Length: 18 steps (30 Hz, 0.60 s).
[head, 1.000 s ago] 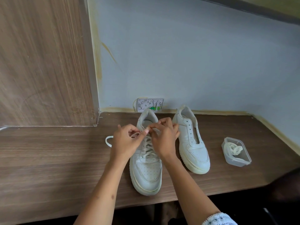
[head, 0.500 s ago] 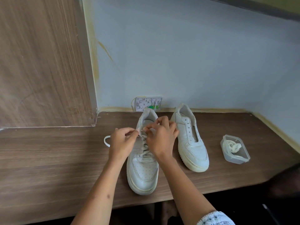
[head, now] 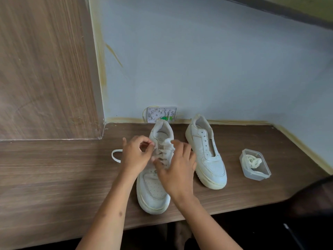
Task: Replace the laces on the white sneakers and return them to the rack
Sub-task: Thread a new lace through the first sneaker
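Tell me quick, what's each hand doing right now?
Left hand: pinches the lace at the laced sneaker's upper eyelets.
Right hand: open, fingers spread over that sneaker's lacing, gripping nothing visible.

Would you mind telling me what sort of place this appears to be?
Probably a room in a home: a brown wood-grain shelf built against a pale blue painted wall, with a white wall socket plate at its back.

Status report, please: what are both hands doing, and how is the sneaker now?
Left hand pinches the lace at the left sneaker. Right hand rests open on its laces. Right sneaker unlaced; spare lace in container. Nothing in the way.
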Each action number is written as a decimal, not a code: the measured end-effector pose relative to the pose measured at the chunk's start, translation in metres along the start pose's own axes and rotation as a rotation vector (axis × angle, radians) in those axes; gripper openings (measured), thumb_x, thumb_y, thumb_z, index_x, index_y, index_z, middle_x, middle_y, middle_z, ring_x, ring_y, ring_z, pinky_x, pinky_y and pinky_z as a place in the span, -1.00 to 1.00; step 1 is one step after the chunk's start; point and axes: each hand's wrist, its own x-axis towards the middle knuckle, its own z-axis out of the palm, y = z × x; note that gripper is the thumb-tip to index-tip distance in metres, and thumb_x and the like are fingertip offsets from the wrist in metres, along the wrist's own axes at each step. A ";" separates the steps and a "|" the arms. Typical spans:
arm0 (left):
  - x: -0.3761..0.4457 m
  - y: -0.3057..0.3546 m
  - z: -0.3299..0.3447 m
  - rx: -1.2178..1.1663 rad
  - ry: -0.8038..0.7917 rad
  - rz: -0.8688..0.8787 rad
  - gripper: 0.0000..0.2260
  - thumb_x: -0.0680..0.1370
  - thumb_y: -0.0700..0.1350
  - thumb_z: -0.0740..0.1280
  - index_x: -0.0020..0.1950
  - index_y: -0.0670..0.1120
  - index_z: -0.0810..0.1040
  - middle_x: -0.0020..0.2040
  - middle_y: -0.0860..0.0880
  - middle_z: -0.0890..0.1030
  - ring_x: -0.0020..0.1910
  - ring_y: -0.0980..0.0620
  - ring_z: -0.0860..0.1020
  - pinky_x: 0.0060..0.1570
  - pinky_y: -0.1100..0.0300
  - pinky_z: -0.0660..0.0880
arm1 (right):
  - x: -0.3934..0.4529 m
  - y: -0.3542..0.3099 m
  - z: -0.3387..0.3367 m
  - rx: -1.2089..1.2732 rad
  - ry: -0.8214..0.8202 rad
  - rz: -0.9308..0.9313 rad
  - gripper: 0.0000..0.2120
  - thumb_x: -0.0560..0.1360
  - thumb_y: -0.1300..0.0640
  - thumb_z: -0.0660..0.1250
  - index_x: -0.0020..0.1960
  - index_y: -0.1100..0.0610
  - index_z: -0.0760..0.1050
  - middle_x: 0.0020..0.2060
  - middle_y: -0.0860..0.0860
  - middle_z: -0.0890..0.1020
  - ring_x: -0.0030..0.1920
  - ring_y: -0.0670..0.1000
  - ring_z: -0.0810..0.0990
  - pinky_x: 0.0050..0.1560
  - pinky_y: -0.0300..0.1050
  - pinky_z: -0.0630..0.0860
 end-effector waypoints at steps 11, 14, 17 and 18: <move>0.002 -0.009 -0.009 0.284 -0.013 0.085 -0.98 0.54 -0.12 0.33 -0.06 -0.04 0.53 -0.08 0.10 0.50 -0.12 0.03 0.56 0.35 -0.18 0.21 | 0.000 0.031 0.000 0.230 -0.402 0.282 -0.22 0.18 -0.27 0.59 0.19 0.03 0.28 0.13 -0.11 0.39 0.10 -0.10 0.47 0.10 -0.10 0.53; 0.006 -0.018 -0.032 0.389 0.091 -0.125 -0.86 0.57 -0.04 0.28 0.02 -0.07 0.56 0.02 -0.05 0.58 0.02 -0.13 0.56 0.16 -0.05 0.35 | 0.008 0.042 -0.002 0.239 -0.396 0.225 -0.24 0.28 -0.19 0.56 0.34 0.05 0.32 0.22 -0.07 0.41 0.20 -0.05 0.46 0.23 -0.10 0.46; 0.004 -0.024 -0.051 0.566 -0.069 -0.400 -0.73 0.59 0.12 0.19 0.09 0.00 0.58 0.12 -0.06 0.57 0.12 -0.16 0.52 0.09 -0.02 0.35 | 0.014 0.053 -0.004 0.154 -0.434 0.033 -0.28 0.50 -0.15 0.37 0.52 0.07 0.15 0.35 -0.02 0.34 0.35 0.00 0.34 0.36 -0.13 0.30; 0.002 -0.024 -0.052 0.602 -0.119 -0.420 -0.73 0.58 0.14 0.19 0.07 0.03 0.58 0.13 -0.04 0.56 0.13 -0.17 0.50 0.08 -0.02 0.34 | 0.016 0.056 -0.004 0.105 -0.433 -0.038 -0.31 0.54 -0.14 0.29 0.55 0.07 0.11 0.38 -0.01 0.32 0.37 0.01 0.31 0.37 -0.13 0.27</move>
